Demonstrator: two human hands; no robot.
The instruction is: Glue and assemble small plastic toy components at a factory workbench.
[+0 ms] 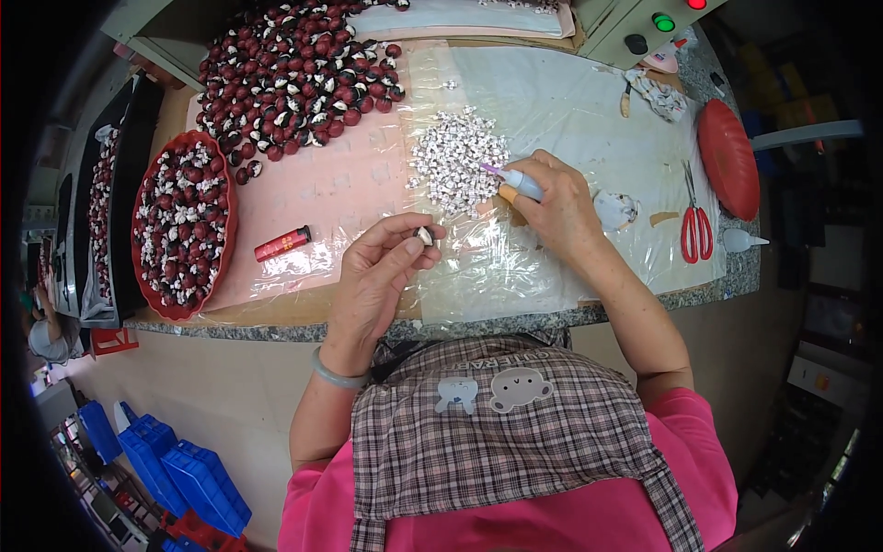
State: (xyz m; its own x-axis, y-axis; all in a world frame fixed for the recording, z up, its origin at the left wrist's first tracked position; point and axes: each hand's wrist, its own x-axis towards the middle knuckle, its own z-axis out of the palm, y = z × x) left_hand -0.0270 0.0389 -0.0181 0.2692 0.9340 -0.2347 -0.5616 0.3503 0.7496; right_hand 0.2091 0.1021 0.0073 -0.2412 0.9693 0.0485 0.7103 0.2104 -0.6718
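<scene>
My left hand [375, 262] pinches a small rounded black-and-white piece [424, 236] between thumb and fingers, above the table's near edge. In my right hand [563, 207] is a pale blue squeeze bottle [524, 183] with a thin purple tip. The tip points left, over or into a heap of tiny white pieces with dark specks [457, 152]; whether it touches one, I cannot tell. An orange cover [508, 193] sits on one right fingertip. Behind my left hand spreads a large pile of dark red, black and white balls [294, 87].
A red scalloped tray [137, 248] of similar balls stands at left, near a red lighter-shaped object [281, 244]. To the right lie red-handled scissors [696, 235], a red dish [728, 158] and a white nozzle bottle [741, 240]. A control box [625, 32] stands at the back.
</scene>
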